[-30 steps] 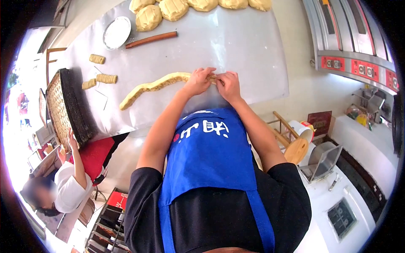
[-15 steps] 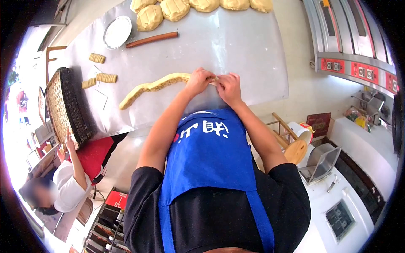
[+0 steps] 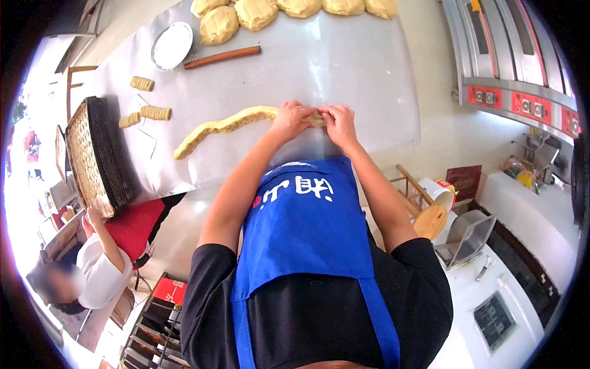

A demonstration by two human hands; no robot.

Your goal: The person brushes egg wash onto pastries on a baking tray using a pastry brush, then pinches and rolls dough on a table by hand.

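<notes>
In the head view, the right hand (image 3: pixel 340 125) has edged a little away from the left hand (image 3: pixel 292 121), so slightly more of the dough strip (image 3: pixel 228 122) shows between them. Both hands grip the strip's right end with bent fingers. The handwork seems confined to that end; the long left part lies on the metal table (image 3: pixel 369 80) as before, brown filling along its side.

The fingers hide how the dough's edges meet there. The dough mounds (image 3: pixel 257 13) are cut off above, and what another person's hand (image 3: pixel 92 218) touches is hard to make out.
</notes>
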